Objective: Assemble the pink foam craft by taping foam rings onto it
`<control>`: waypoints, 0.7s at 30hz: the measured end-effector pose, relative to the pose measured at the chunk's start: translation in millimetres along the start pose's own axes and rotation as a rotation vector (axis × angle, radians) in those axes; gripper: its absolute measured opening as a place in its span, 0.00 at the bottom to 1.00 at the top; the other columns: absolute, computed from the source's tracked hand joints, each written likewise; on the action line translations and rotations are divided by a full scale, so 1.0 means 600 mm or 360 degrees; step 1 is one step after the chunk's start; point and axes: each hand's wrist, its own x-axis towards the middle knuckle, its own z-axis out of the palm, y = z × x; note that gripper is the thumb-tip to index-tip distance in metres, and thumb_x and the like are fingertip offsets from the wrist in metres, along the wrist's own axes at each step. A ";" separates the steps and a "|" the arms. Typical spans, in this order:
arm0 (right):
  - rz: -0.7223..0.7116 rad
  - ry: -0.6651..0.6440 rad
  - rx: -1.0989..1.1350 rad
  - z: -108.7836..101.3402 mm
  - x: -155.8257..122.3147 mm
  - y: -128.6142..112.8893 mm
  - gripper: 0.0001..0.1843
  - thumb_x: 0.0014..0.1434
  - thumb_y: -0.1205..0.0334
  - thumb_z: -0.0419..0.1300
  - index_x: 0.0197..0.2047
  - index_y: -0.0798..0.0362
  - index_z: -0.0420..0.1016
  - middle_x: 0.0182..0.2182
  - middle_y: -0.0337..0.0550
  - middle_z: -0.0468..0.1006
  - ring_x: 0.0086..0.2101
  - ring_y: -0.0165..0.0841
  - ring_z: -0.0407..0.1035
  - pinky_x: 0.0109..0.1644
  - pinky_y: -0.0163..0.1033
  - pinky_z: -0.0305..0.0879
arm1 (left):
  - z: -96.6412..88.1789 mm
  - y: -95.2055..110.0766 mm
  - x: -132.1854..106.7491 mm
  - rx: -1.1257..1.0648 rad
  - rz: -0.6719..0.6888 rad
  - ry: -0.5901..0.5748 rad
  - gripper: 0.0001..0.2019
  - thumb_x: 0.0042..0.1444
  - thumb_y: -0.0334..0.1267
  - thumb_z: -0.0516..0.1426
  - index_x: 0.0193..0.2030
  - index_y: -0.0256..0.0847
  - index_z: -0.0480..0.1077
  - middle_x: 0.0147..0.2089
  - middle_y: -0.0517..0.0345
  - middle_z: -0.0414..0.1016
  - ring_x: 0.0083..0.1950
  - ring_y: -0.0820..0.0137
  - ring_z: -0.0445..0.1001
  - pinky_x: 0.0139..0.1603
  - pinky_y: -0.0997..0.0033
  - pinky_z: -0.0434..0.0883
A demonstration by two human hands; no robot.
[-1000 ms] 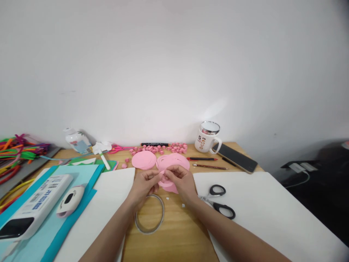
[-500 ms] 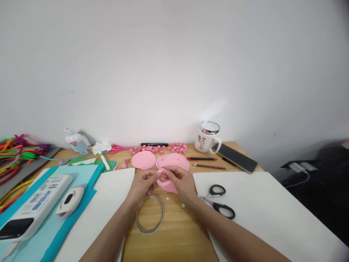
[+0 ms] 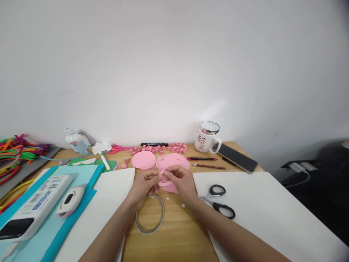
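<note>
My left hand [image 3: 145, 185] and my right hand [image 3: 180, 182] meet at the middle of the table. Between their fingertips they pinch a small piece of pink paper [image 3: 161, 177], partly covered by the fingers. Under and behind the hands lie pink paper pieces [image 3: 174, 161], some with cut-out rings. A stack of pink paper circles [image 3: 144, 160] sits just beyond my left hand. Farther back, several small pink rolled paper pieces [image 3: 154, 149] are heaped. A roll of tape [image 3: 149, 231] lies flat below my left hand. Black-handled scissors [image 3: 219, 201] rest beside my right forearm, which hides their blades.
A white mug [image 3: 205, 140] and a phone [image 3: 237, 157] stand and lie at the back right, near a pencil [image 3: 209, 166]. White sheets [image 3: 253, 214] flank the work spot. At left are a white device [image 3: 51, 193], blue sheets, a bottle [image 3: 77, 141] and colourful pipe cleaners [image 3: 24, 151].
The fingers of both hands have shifted slightly around the pink paper piece, with my right fingertips now covering more of it. The surrounding things have stayed put.
</note>
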 end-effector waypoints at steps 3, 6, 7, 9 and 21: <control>-0.0002 0.0021 -0.0011 0.000 0.001 0.003 0.10 0.42 0.60 0.66 0.27 0.56 0.73 0.21 0.39 0.75 0.23 0.29 0.68 0.30 0.35 0.64 | 0.000 -0.001 0.000 -0.0001 -0.0008 0.0007 0.15 0.40 0.44 0.64 0.31 0.32 0.72 0.15 0.62 0.66 0.13 0.83 0.57 0.13 0.83 0.47; -0.0019 0.0038 0.0019 0.001 0.001 0.002 0.10 0.41 0.60 0.66 0.26 0.55 0.71 0.19 0.36 0.73 0.21 0.27 0.67 0.28 0.34 0.63 | 0.001 -0.001 -0.001 0.0015 -0.0024 0.0027 0.17 0.40 0.43 0.64 0.34 0.33 0.72 0.14 0.63 0.66 0.13 0.83 0.57 0.13 0.83 0.47; -0.0020 0.0034 0.0031 0.001 0.001 0.001 0.10 0.41 0.60 0.66 0.25 0.55 0.70 0.18 0.36 0.73 0.21 0.27 0.66 0.27 0.34 0.63 | 0.001 -0.001 -0.001 0.0020 -0.0025 0.0031 0.17 0.40 0.43 0.64 0.34 0.33 0.72 0.13 0.63 0.66 0.13 0.83 0.57 0.13 0.83 0.47; -0.0011 0.0012 0.0028 0.000 0.001 -0.001 0.10 0.42 0.59 0.66 0.25 0.55 0.70 0.18 0.36 0.73 0.21 0.28 0.67 0.28 0.34 0.63 | 0.000 -0.001 -0.001 0.0036 -0.0028 0.0025 0.16 0.40 0.43 0.64 0.33 0.33 0.72 0.13 0.63 0.65 0.12 0.83 0.56 0.13 0.83 0.46; 0.0009 0.0034 -0.0017 0.004 0.001 -0.003 0.12 0.44 0.57 0.64 0.32 0.55 0.76 0.25 0.41 0.77 0.27 0.31 0.70 0.37 0.39 0.67 | 0.000 0.001 -0.001 0.0010 -0.0038 0.0073 0.14 0.44 0.45 0.61 0.24 0.33 0.70 0.11 0.64 0.63 0.12 0.84 0.54 0.13 0.83 0.45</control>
